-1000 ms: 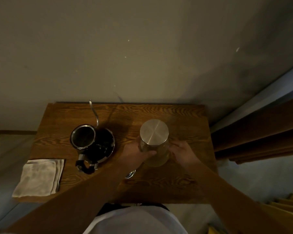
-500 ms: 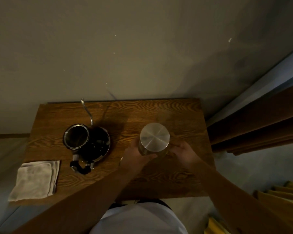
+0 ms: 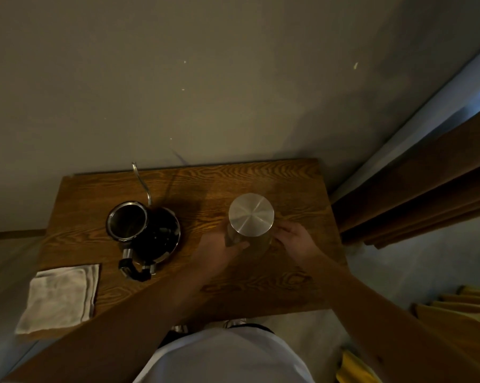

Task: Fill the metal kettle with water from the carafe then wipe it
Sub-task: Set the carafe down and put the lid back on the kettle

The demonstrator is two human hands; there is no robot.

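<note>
A glass carafe (image 3: 250, 217) with a round brushed-metal lid stands upright at the middle right of the wooden table (image 3: 261, 178). My left hand (image 3: 219, 251) wraps its left side and my right hand (image 3: 295, 241) presses its right side. To the left stands the metal gooseneck kettle (image 3: 143, 230), its lid off and mouth open, its thin spout pointing toward the wall and its black handle toward me. A folded white cloth (image 3: 60, 297) lies at the table's front left corner.
The table stands against a grey wall (image 3: 205, 92). A brown curtain (image 3: 426, 189) hangs at the right. Yellow fabric (image 3: 454, 308) lies on the floor at the lower right. My white shirt (image 3: 225, 357) fills the bottom centre.
Both hands stay on the carafe; the right hand has closed in on its side. The camera view has shifted slightly; kettle and cloth have not moved.
</note>
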